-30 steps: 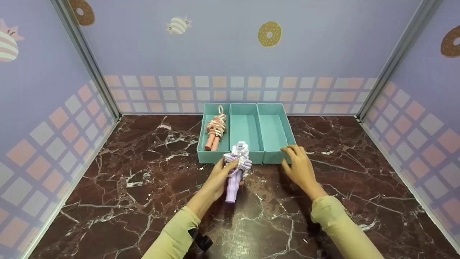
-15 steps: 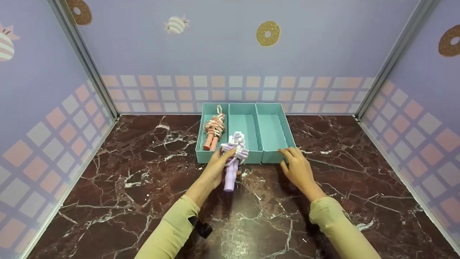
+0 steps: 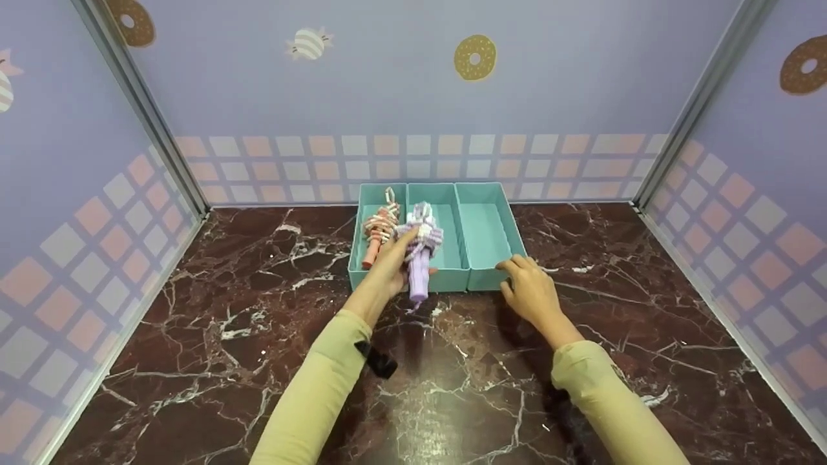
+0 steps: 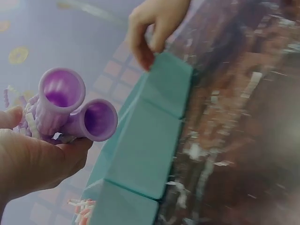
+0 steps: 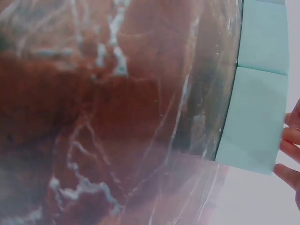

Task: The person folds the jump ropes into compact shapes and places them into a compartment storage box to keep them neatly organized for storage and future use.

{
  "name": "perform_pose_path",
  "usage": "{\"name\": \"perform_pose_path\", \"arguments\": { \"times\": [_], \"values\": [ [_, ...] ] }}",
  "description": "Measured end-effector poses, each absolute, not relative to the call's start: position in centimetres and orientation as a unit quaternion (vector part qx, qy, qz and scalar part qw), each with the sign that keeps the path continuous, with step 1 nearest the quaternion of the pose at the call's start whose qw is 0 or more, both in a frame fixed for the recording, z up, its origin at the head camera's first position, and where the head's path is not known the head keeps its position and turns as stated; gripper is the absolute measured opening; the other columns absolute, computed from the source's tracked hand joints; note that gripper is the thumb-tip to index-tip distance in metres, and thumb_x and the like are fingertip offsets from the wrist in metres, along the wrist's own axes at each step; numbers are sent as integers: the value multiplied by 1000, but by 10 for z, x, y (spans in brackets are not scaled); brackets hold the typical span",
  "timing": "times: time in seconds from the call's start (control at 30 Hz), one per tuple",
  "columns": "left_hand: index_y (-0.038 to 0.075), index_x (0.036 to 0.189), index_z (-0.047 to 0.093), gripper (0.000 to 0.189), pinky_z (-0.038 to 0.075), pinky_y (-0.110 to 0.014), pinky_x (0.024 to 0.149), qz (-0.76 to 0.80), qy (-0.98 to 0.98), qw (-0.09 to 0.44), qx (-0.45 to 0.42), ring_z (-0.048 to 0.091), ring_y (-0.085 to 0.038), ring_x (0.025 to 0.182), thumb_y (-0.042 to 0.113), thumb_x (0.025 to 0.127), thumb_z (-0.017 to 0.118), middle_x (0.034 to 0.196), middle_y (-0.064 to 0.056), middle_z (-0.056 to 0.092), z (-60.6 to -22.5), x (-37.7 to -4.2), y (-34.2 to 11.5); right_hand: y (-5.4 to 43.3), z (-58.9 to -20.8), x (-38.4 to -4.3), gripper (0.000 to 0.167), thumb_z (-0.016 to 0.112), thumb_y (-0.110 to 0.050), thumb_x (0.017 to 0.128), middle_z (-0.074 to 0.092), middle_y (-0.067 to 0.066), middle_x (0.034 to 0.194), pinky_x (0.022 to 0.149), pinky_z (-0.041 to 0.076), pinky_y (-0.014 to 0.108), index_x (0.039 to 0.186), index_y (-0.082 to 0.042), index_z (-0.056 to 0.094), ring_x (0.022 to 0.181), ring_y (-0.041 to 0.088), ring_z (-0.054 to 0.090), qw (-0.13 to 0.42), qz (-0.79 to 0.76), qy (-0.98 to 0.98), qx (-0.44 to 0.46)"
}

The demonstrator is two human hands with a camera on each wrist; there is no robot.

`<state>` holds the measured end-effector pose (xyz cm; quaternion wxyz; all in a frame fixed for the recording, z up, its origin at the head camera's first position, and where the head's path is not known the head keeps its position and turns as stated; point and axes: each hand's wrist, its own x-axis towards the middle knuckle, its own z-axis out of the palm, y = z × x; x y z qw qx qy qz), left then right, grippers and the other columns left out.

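Note:
A purple and white beaded jump rope [image 3: 420, 258], bundled up, is in my left hand [image 3: 390, 265], which grips it over the front of the turquoise box [image 3: 446, 280]. Its two hollow purple handles [image 4: 61, 91] point back toward the wrist in the left wrist view. My right hand [image 3: 531, 289] rests with bent fingers at the front rim of the box's right compartment; fingertips [image 5: 290, 136] touch that rim in the right wrist view. An orange and white beaded jump rope [image 3: 382, 223] lies in the left compartment, partly hidden by my left hand.
The box has three side-by-side compartments and stands near the patterned back wall [image 3: 323, 110]. Dark red marbled tabletop [image 3: 271, 336] spreads around it. Metal-framed side panels [image 3: 64, 258] bound the table on both sides.
My left hand has carried the purple jump rope forward from before the box to over its middle compartment. The right hand has stayed at the right compartment's front rim.

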<state>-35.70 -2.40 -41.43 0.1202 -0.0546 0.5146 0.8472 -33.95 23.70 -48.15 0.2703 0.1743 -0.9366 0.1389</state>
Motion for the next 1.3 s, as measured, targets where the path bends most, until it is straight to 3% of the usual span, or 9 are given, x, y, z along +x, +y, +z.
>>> {"name": "perform_pose_path", "arguments": {
  "times": [0.17, 0.4, 0.47, 0.57, 0.7, 0.9, 1.0, 1.17, 1.3],
  "values": [
    [15, 143, 39, 49, 61, -43, 74, 834, 533, 122, -73, 58, -23, 99, 33, 100, 54, 115, -10, 57, -400, -378, -23, 237, -480, -341, 26, 70, -6, 81, 65, 8, 99, 74, 56, 49, 106, -11, 71, 92, 31, 63, 245, 143, -943, 173],
    [13, 145, 34, 57, 51, -57, 100, 805, 575, 106, -97, 57, -23, 95, 34, 98, 58, 114, -11, 54, -392, -393, -21, 239, -477, -342, 24, 69, -7, 82, 66, 7, 97, 70, 56, 50, 104, -13, 73, 93, 30, 64, 233, 148, -948, 158],
    [10, 145, 34, 59, 53, -57, 97, 802, 581, 87, -105, 57, -23, 92, 33, 97, 60, 110, -11, 54, -389, -399, -21, 241, -476, -343, 22, 69, -8, 82, 66, 6, 97, 70, 56, 49, 103, -13, 73, 93, 30, 64, 231, 147, -949, 156],
    [7, 147, 32, 63, 61, -47, 76, 799, 589, 54, -113, 58, -23, 90, 33, 97, 60, 109, -10, 53, -383, -409, -19, 243, -474, -345, 21, 69, -9, 82, 67, 6, 96, 71, 56, 49, 102, -13, 74, 93, 30, 65, 229, 146, -950, 156],
    [7, 147, 30, 66, 60, -38, 65, 787, 605, 22, -118, 60, -24, 93, 33, 95, 62, 111, -10, 52, -373, -421, -16, 245, -471, -347, 20, 69, -8, 81, 67, 7, 94, 71, 56, 50, 100, -12, 74, 92, 31, 65, 234, 145, -949, 156],
    [6, 149, 30, 69, 54, -36, 89, 752, 648, -17, -120, 56, -21, 109, 32, 94, 64, 143, -16, 47, -377, -429, -9, 249, -471, -344, 19, 68, -7, 80, 68, 8, 94, 71, 56, 51, 98, -11, 74, 92, 32, 66, 242, 150, -946, 151],
    [6, 150, 30, 70, 50, -33, 101, 747, 656, -17, -111, 52, -22, 121, 30, 94, 66, 149, -16, 43, -381, -430, -5, 250, -473, -343, 19, 69, -8, 80, 68, 8, 95, 71, 56, 51, 98, -11, 74, 93, 32, 66, 239, 149, -948, 149],
    [9, 154, 23, 76, 50, -50, 104, 758, 645, 4, -98, 47, -34, 135, 33, 95, 63, 157, -18, 30, -382, -430, -5, 249, -474, -344, 19, 69, -8, 80, 67, 7, 94, 70, 56, 51, 98, -12, 74, 92, 32, 66, 242, 147, -947, 150],
    [15, 158, 14, 83, 41, -62, 109, 740, 666, 19, -92, 32, -37, 146, 44, 96, 59, 164, -16, 18, -377, -428, -7, 248, -474, -346, 18, 70, -8, 79, 67, 7, 94, 68, 56, 51, 97, -13, 74, 91, 32, 66, 251, 150, -944, 151]
  ]
}}
